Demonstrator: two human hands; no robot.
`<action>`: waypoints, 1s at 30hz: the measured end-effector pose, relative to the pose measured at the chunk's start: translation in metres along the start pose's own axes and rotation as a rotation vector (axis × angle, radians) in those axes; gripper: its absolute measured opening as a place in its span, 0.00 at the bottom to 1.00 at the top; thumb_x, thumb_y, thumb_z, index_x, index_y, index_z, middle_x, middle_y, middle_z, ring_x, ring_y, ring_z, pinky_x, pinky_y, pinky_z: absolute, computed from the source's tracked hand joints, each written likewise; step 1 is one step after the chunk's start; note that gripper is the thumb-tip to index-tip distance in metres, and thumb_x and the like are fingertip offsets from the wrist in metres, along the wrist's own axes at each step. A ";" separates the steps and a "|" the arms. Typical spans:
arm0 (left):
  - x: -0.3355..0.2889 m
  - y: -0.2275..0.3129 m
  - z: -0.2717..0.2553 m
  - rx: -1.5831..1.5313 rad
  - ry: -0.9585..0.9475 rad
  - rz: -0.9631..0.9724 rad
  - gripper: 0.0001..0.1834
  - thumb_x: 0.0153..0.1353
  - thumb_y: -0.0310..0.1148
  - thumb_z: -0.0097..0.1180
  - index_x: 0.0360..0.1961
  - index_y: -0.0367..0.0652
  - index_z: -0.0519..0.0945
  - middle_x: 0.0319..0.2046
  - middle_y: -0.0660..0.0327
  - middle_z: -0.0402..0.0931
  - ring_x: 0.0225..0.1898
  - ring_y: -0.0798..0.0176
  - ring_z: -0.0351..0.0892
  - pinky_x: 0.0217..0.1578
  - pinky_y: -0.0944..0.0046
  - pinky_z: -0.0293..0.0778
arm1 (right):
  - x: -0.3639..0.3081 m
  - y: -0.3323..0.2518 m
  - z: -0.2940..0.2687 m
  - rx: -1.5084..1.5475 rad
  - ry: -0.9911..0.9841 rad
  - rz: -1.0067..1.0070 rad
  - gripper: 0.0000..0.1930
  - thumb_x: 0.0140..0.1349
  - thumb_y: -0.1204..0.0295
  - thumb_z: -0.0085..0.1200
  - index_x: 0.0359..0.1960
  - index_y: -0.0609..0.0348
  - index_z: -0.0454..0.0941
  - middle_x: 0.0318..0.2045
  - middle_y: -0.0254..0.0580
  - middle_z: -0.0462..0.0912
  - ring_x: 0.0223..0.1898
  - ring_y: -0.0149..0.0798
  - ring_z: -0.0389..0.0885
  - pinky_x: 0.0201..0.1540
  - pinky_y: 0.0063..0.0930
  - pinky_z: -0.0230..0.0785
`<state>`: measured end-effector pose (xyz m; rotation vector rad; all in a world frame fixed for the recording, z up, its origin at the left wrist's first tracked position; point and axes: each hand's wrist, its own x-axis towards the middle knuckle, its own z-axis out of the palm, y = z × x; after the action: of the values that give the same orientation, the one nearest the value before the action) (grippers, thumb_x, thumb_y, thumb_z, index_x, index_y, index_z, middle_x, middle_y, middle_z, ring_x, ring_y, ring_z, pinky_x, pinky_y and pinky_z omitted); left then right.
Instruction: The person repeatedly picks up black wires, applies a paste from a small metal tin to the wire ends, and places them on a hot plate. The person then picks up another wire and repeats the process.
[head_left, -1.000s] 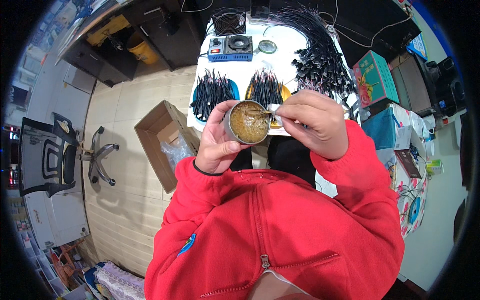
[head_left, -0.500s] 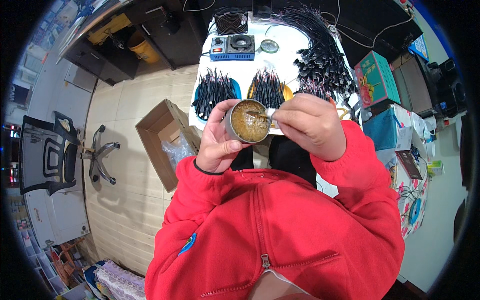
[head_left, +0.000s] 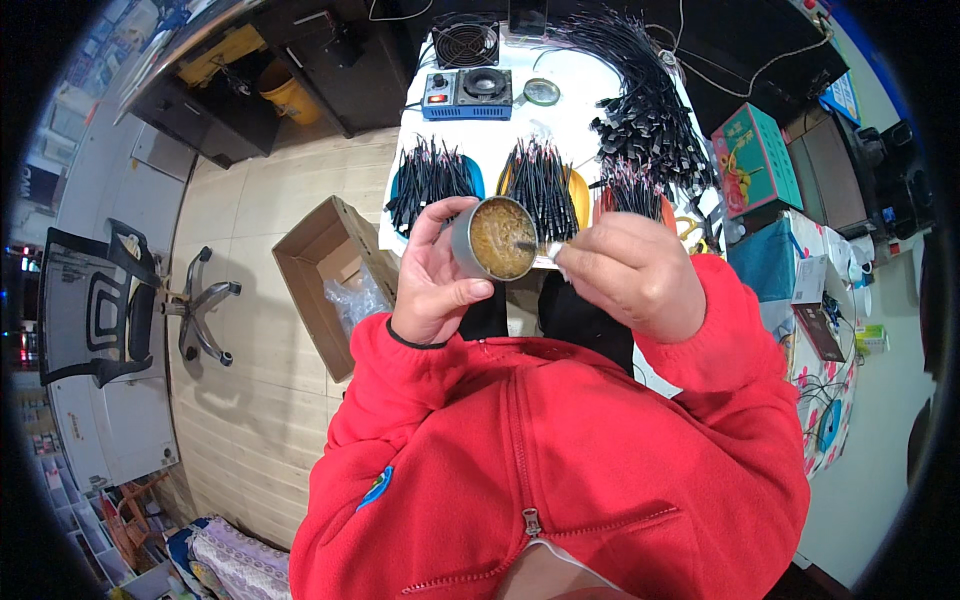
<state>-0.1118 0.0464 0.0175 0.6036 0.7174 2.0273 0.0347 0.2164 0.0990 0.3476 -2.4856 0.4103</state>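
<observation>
While both hands are occupied, a metal cup [head_left: 463, 246] is held up off the worktop [head_left: 562, 122], seen against the middle of its near edge, mouth turned toward the camera and slightly right. The left hand [head_left: 437, 285] has its grip spread to the cup's width, fingers and thumb wrapped round the left of the wall. The right hand [head_left: 635, 275] has its grip pinched tight on the white end of a thin stick [head_left: 527, 246], whose dark tip reaches over the rim above or into a grainy amber paste [head_left: 493, 228] (make-up not determinable).

In this inspector's judgement the cup is rigid, smooth and of modest weight, liable to slip in greasy fingers; hold it round the outer wall, clear of the rim. The stick appears light and stiff, best pinched at its white end.

Toward the near edge stand three bundles of black cables [head_left: 540, 190]; a cable heap [head_left: 655, 130] lies along the right edge. A blue box [head_left: 467, 96] sits toward the far left corner.
</observation>
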 end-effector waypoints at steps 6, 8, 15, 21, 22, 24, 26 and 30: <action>0.001 -0.001 0.002 0.012 0.002 0.018 0.46 0.40 0.18 0.71 0.60 0.41 0.60 0.54 0.54 0.69 0.57 0.58 0.70 0.58 0.59 0.67 | 0.000 0.000 -0.005 -0.005 0.122 0.080 0.10 0.43 0.80 0.61 0.30 0.62 0.78 0.25 0.39 0.76 0.26 0.41 0.77 0.27 0.31 0.71; 0.001 -0.002 0.002 0.017 0.002 0.019 0.46 0.40 0.18 0.72 0.60 0.42 0.60 0.54 0.54 0.69 0.57 0.58 0.70 0.58 0.58 0.67 | 0.003 0.004 0.005 -0.072 0.199 0.046 0.10 0.43 0.80 0.60 0.30 0.62 0.77 0.25 0.39 0.76 0.25 0.42 0.77 0.27 0.32 0.71; 0.002 -0.003 0.000 0.032 -0.008 0.035 0.46 0.41 0.19 0.71 0.61 0.43 0.59 0.57 0.51 0.66 0.58 0.52 0.70 0.55 0.49 0.73 | -0.002 -0.008 0.003 0.136 0.073 0.161 0.07 0.45 0.81 0.60 0.27 0.61 0.77 0.23 0.40 0.75 0.24 0.41 0.76 0.25 0.32 0.69; 0.000 -0.003 0.005 -0.069 -0.028 -0.076 0.44 0.46 0.25 0.69 0.63 0.46 0.58 0.59 0.49 0.64 0.59 0.46 0.69 0.52 0.41 0.76 | 0.008 0.002 0.012 0.123 0.251 0.179 0.09 0.45 0.81 0.62 0.30 0.61 0.79 0.26 0.39 0.77 0.26 0.40 0.77 0.28 0.30 0.70; 0.000 -0.003 0.005 -0.062 -0.040 -0.083 0.44 0.47 0.26 0.68 0.64 0.46 0.58 0.60 0.49 0.63 0.59 0.45 0.69 0.52 0.41 0.76 | 0.009 0.003 0.017 0.117 0.261 0.161 0.10 0.44 0.81 0.63 0.30 0.60 0.79 0.27 0.39 0.77 0.27 0.41 0.77 0.29 0.30 0.70; 0.000 -0.003 0.006 -0.061 -0.050 -0.077 0.43 0.47 0.25 0.68 0.63 0.46 0.58 0.60 0.48 0.63 0.60 0.45 0.68 0.52 0.42 0.75 | 0.010 0.005 0.020 0.102 0.256 0.128 0.10 0.44 0.81 0.63 0.31 0.60 0.80 0.28 0.39 0.77 0.29 0.41 0.77 0.30 0.30 0.70; 0.000 -0.003 0.005 -0.057 -0.058 -0.075 0.43 0.47 0.25 0.68 0.63 0.46 0.59 0.61 0.46 0.62 0.60 0.45 0.68 0.53 0.42 0.75 | 0.009 0.004 0.017 0.083 0.231 0.105 0.11 0.43 0.80 0.63 0.31 0.60 0.80 0.29 0.39 0.76 0.30 0.42 0.76 0.31 0.30 0.70; 0.002 -0.003 0.004 -0.042 -0.069 -0.074 0.43 0.46 0.26 0.69 0.63 0.46 0.59 0.62 0.44 0.60 0.60 0.45 0.68 0.53 0.42 0.75 | 0.007 -0.001 0.000 0.221 0.088 0.106 0.11 0.43 0.81 0.63 0.31 0.60 0.80 0.29 0.40 0.76 0.31 0.42 0.75 0.32 0.31 0.69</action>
<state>-0.1082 0.0501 0.0181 0.6113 0.6455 1.9396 0.0293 0.2141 0.1033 0.2798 -2.3845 0.7312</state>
